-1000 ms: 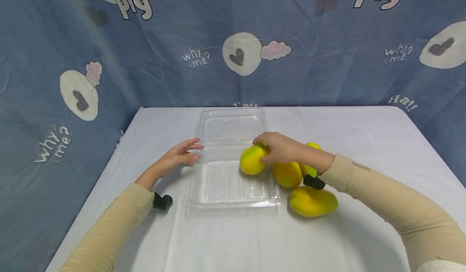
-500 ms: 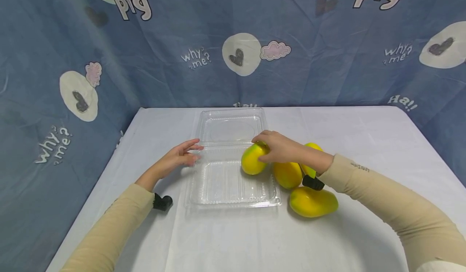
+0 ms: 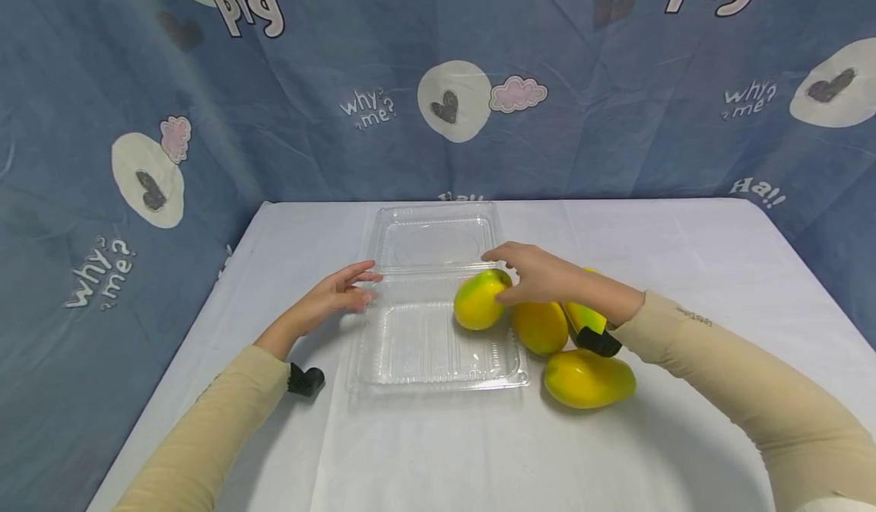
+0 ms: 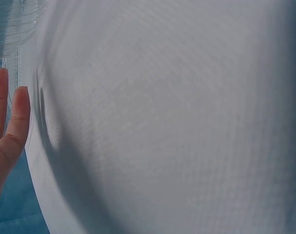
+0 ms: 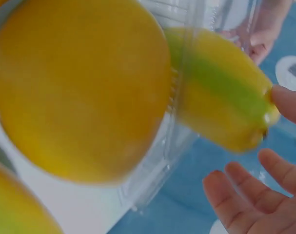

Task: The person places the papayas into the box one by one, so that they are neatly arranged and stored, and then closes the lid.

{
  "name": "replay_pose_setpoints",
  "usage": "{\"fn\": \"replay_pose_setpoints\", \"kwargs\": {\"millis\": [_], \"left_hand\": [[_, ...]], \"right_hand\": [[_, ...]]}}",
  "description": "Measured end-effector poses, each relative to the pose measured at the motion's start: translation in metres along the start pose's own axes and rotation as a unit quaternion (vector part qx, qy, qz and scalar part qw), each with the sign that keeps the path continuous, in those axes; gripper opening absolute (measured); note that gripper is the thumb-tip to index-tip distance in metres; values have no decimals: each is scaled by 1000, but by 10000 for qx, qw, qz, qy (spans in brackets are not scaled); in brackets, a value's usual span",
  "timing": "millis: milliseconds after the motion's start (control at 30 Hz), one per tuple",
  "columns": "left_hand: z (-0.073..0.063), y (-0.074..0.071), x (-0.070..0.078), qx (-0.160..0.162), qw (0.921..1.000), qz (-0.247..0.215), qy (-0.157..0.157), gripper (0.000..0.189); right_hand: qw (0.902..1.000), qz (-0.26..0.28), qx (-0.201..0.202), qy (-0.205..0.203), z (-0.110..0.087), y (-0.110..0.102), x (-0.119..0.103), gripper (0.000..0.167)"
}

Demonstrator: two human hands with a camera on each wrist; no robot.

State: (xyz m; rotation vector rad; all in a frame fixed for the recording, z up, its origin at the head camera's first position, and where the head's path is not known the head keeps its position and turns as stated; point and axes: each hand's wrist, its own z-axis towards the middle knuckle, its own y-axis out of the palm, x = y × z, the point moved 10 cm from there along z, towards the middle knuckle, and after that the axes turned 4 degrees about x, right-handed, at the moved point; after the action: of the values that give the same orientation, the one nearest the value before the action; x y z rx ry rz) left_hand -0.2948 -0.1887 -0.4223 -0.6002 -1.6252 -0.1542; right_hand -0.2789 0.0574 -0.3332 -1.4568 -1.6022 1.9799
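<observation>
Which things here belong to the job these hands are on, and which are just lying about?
Probably the job: clear container; fruit inside it; three fruits beside it; right hand; left hand.
Seemingly just surroundings: white tablecloth; patterned blue backdrop.

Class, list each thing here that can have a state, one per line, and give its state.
Box: open
Lid: folded back
Boxed mango: lying, ungripped
Nearest mango: outside box, ungripped
Middle mango: ungripped, at box edge
Far mango: ungripped, partly hidden
Left hand: outstretched, holding nothing
Right hand: thumb at boxed mango, not gripping

Cloth-screened booth: printed blue drapes [image 3: 328, 33] behind white-covered table [image 3: 424, 451].
</observation>
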Motion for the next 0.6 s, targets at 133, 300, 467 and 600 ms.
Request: {"fn": "replay_pose_setpoints", "kwargs": {"millis": [133, 300, 467, 600], "left_hand": [[0, 1, 0, -22, 10000, 10, 17, 66], [2, 2, 1, -53, 9999, -25, 84, 66], [1, 2, 0, -61, 10000, -26, 57, 66], [1, 1, -1, -38, 10000, 46, 19, 66]], "right_hand": [[9997, 199, 61, 156, -10, -10, 7, 61], [9994, 244, 181, 150, -23, -17, 13, 58], [9991, 227, 289, 197, -36, -19, 16, 57], [9987, 257, 330, 276, -49, -18, 18, 57]]}}
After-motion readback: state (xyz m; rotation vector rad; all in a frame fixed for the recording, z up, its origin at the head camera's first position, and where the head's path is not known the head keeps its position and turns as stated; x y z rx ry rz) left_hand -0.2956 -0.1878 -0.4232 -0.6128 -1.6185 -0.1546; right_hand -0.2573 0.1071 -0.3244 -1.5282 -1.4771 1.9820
